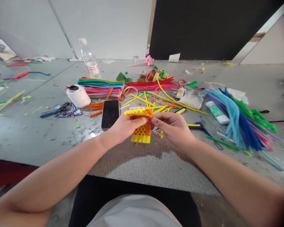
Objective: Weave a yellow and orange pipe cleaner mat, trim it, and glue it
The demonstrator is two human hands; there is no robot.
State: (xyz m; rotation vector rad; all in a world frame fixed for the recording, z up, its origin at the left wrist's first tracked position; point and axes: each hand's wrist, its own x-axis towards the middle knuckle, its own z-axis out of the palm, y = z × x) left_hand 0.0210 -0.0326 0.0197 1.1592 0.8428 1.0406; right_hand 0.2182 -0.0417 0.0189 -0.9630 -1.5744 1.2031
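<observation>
A small woven mat of yellow and orange pipe cleaners [142,130] is held above the grey table [38,138], just in front of me. My left hand [125,127] grips its left side, fingers wrapped over the top edge. My right hand [172,126] pinches its right edge with thumb and fingers pressed together. Yellow fringe ends hang from the mat's bottom. Loose yellow pipe cleaners [156,101] lie just behind the hands.
A black phone [110,114] lies left of the mat. Behind it are a stack of coloured pipe cleaners [101,87], a white tape roll [78,95] and a water bottle [89,59]. A blue, green and pink bundle [241,119] and a glue tube [217,112] lie right.
</observation>
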